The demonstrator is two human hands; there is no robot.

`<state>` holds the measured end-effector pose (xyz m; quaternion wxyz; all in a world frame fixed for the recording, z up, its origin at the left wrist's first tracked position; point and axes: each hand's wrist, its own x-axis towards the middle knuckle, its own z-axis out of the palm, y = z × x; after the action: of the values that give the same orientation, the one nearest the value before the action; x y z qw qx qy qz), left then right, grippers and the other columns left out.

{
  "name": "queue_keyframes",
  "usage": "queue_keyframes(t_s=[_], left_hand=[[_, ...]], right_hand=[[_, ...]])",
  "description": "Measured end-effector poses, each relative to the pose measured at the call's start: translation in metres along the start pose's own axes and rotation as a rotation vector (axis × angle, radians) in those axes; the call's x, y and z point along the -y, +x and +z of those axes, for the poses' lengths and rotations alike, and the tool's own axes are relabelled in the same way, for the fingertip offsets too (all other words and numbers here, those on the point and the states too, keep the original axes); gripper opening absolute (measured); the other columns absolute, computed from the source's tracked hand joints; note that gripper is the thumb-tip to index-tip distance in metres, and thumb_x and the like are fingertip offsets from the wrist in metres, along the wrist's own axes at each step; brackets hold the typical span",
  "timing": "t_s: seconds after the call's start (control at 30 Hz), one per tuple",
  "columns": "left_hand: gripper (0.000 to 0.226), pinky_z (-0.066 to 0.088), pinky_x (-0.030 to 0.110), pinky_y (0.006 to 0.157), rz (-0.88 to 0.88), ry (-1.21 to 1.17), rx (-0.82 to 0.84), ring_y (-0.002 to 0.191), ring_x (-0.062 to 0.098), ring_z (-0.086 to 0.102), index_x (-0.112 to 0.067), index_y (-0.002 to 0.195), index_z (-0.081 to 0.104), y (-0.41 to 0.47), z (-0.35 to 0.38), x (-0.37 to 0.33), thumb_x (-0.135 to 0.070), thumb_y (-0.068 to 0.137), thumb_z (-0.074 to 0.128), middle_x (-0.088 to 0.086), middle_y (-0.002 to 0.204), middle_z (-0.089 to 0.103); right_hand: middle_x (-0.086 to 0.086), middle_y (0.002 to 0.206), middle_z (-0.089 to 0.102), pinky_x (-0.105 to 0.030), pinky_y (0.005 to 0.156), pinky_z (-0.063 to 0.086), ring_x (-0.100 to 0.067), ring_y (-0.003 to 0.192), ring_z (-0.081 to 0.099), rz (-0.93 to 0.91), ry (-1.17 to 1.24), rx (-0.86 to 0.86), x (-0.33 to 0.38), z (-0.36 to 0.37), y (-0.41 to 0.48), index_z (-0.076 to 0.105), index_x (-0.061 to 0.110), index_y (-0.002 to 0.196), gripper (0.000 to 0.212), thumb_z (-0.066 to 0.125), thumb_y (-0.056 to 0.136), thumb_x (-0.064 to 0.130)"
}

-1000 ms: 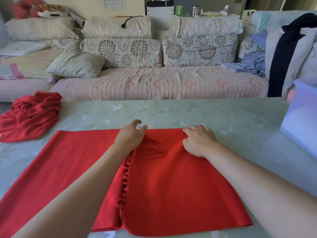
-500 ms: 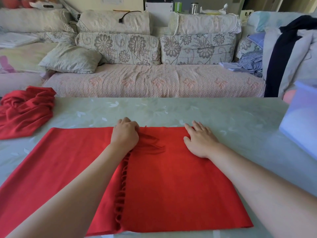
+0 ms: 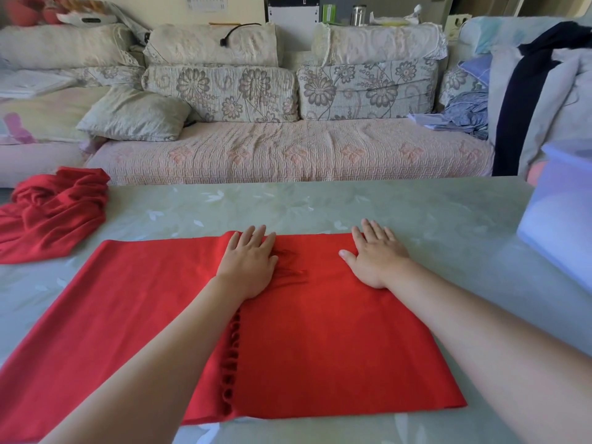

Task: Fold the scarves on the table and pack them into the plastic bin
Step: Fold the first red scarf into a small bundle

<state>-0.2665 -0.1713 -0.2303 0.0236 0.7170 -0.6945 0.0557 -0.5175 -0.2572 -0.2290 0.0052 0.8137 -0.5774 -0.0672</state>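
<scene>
A red scarf (image 3: 320, 341) lies flat across the table, its right part folded over so the fringed end runs down the middle. My left hand (image 3: 248, 264) rests flat on the far end of that fringe, fingers straight. My right hand (image 3: 374, 254) presses flat on the folded layer near its far edge. A second red scarf (image 3: 54, 213) lies crumpled at the table's far left. The translucent plastic bin (image 3: 563, 219) stands at the right edge of the table, partly out of view.
The pale green table (image 3: 320, 206) has bare surface beyond the scarf and toward the bin. Behind it stands a sofa (image 3: 288, 149) with cushions, and clothes (image 3: 525, 100) hang at the right.
My left hand went from curled on the fringe to lying flat with straight fingers. My right hand spread flat and slid slightly toward the far edge.
</scene>
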Motion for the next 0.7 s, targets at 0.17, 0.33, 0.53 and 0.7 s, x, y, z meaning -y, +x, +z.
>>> queue_keyframes(t_s=[0.17, 0.33, 0.53, 0.7], left_hand=[[0.036, 0.035, 0.039, 0.104, 0.114, -0.112, -0.224, 0.126, 0.025, 0.044, -0.024, 0.132, 0.054, -0.023, -0.017, -0.012, -0.025, 0.098, 0.044, 0.000, 0.137, 0.050], [0.030, 0.046, 0.039, 0.086, 0.224, -0.056, -0.160, 0.106, 0.025, 0.053, -0.021, 0.110, 0.061, -0.072, -0.026, -0.010, -0.029, 0.095, 0.036, 0.001, 0.111, 0.056], [0.062, 0.028, 0.038, 0.116, 0.252, -0.097, -0.092, 0.141, 0.022, 0.034, -0.022, 0.143, 0.045, -0.146, -0.012, 0.008, -0.056, 0.093, 0.034, 0.001, 0.153, 0.037], [0.077, 0.003, 0.036, 0.123, 0.207, -0.150, 0.058, 0.151, 0.014, 0.000, -0.039, 0.155, 0.012, -0.178, -0.012, 0.010, -0.077, 0.088, 0.012, -0.006, 0.164, 0.002]], right_hand=[[-0.011, 0.167, -0.001, -0.043, 0.125, 0.002, -0.024, 0.154, -0.002, -0.153, 0.011, -0.115, 0.027, -0.012, -0.027, 0.013, 0.019, 0.159, 0.068, 0.025, 0.102, 0.055], [-0.011, 0.167, 0.001, -0.043, 0.124, 0.005, -0.025, 0.154, 0.001, -0.322, 0.156, -0.042, 0.084, -0.028, -0.077, 0.016, 0.020, 0.159, 0.061, 0.027, 0.105, 0.046], [-0.005, 0.167, -0.008, -0.046, 0.124, 0.002, -0.020, 0.154, -0.005, -0.443, 0.200, 0.056, 0.117, -0.006, -0.131, 0.002, 0.027, 0.160, 0.068, 0.026, 0.103, 0.054], [-0.002, 0.166, -0.018, -0.040, 0.124, -0.005, -0.016, 0.152, -0.016, -0.412, 0.099, 0.060, 0.083, 0.009, -0.141, -0.006, 0.035, 0.158, 0.070, 0.020, 0.100, 0.064]])
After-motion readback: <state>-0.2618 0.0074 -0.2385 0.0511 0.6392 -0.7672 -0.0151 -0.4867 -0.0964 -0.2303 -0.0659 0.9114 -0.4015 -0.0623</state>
